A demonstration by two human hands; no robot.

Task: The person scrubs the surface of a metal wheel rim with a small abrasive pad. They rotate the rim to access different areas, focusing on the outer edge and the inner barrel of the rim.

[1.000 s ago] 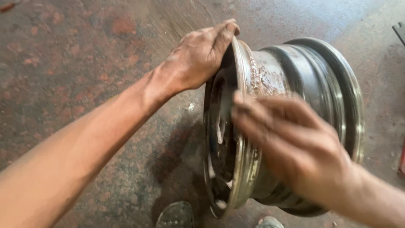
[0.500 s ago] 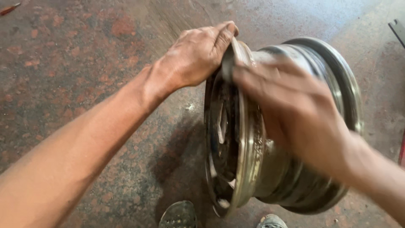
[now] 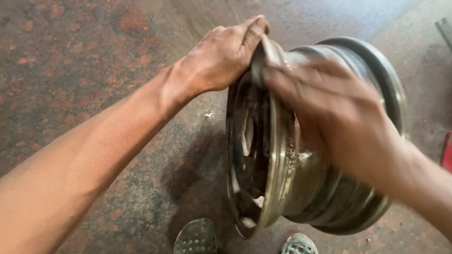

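A grey steel wheel rim (image 3: pixel 282 188) stands on edge on the floor, its open face turned to the left. My left hand (image 3: pixel 221 56) grips the top of the near flange, fingers curled over the edge. My right hand (image 3: pixel 334 113) lies flat across the top of the rim's barrel, fingers stretched toward the near flange. It is blurred with motion, and whether anything is under the palm stays hidden. The barrel surface looks wet or shiny where the hand passes.
The floor (image 3: pixel 70 70) is rough speckled stone with reddish patches. The toes of two shoes (image 3: pixel 195 237) (image 3: pixel 299 244) show just below the rim. A red object (image 3: pixel 446 150) sits at the right edge, and a dark metal piece (image 3: pixel 445 28) at top right.
My right hand has slid up the barrel from its lower middle to the top near the flange. The left hand kept its grip and the rim stayed upright.
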